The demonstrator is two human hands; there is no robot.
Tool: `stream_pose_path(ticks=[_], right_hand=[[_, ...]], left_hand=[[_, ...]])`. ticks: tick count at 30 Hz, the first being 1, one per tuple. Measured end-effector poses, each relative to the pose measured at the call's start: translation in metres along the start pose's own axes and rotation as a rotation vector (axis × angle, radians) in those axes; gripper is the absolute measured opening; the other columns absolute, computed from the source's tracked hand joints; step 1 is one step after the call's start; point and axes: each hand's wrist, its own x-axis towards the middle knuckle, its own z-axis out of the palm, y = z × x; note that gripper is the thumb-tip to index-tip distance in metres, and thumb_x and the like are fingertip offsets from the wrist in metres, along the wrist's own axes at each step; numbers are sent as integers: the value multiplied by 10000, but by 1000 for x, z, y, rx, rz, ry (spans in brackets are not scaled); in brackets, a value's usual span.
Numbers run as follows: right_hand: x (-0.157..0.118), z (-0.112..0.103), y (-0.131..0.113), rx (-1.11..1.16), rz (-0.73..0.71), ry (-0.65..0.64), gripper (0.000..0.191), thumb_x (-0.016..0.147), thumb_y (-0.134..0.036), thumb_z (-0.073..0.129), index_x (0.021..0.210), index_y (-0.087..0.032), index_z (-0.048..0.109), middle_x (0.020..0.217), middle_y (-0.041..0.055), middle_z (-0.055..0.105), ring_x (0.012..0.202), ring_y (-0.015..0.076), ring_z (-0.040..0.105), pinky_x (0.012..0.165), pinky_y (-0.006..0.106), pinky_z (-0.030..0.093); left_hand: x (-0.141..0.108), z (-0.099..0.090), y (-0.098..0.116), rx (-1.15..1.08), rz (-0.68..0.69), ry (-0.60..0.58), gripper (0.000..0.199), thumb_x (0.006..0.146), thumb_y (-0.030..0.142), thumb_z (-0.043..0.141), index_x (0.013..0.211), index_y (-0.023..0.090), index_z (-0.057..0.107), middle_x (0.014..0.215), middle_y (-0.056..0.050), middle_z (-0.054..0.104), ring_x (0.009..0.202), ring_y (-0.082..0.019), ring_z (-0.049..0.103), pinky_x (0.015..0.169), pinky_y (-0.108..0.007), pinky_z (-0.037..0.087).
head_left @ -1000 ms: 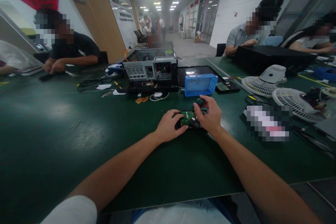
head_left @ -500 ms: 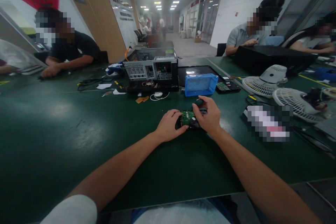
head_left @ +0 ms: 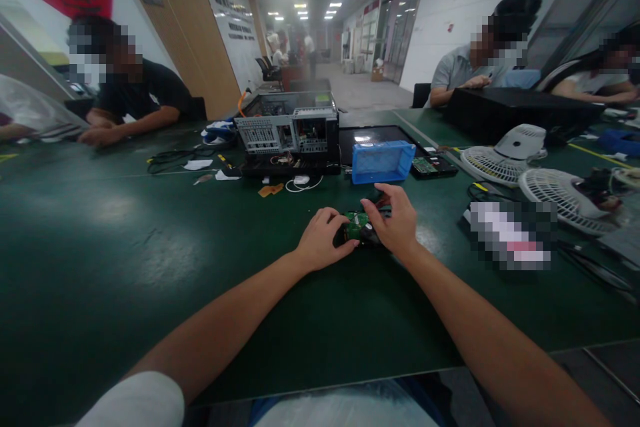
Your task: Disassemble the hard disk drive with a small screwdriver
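Note:
A hard drive (head_left: 358,219) with a green circuit board facing up lies on the green table in front of me. My left hand (head_left: 323,239) grips its left end, thumb at the near edge and fingers over the far side. Above the drive's right part, my right hand (head_left: 397,221) is closed around a dark handle (head_left: 384,200) that looks like a screwdriver's. Its shaft and tip are hidden by the hand and too dark to make out.
Beyond my hands stand a blue plastic bin (head_left: 383,163) and an opened computer case (head_left: 287,133). A dark flat panel (head_left: 373,138) lies behind the bin. White fan parts (head_left: 500,157) are on the right. Other people sit at both sides of the table (head_left: 150,267).
My right hand has shifted slightly left and its fingers have turned around the dark handle, which shows less now. The left hand stays on the hard drive.

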Motion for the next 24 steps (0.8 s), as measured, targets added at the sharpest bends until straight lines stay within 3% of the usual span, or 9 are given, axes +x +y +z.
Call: stream_pose_path(ticks=[7,13,19,24], right_hand=[[-1,2,1,70,-6,-35,444,962,-309,552,1391,-217,486,1286,139,621,1040,260,667,889,458,594],[-2,4,4,49,3,17,403,921,-332,644,1293,-226,530,1136,103,635,874,223,668,796,423,603],[-2,2,3,74,-6,-5,386,925,-316,627,1288,-235,522,1168,107,618,887,225,662,784,416,594],[-2,2,3,27,-7,-9,392,924,-339,632,1282,-237,511,1111,91,625,857,222,650,788,424,579]], left_hand=[[0,4,-1,39,107,25,411,877,553,639,1131,236,707,1056,-101,581,983,-254,556,822,-410,511],[-2,1,1,74,120,-47,417,925,551,582,1111,201,711,885,-49,634,826,-188,599,689,-311,458],[-1,-3,1,80,74,-165,440,927,573,572,1205,248,675,753,16,646,670,-147,601,590,-278,376],[-1,-3,0,81,66,-188,436,935,566,564,1218,252,668,726,27,649,635,-137,597,580,-266,358]])
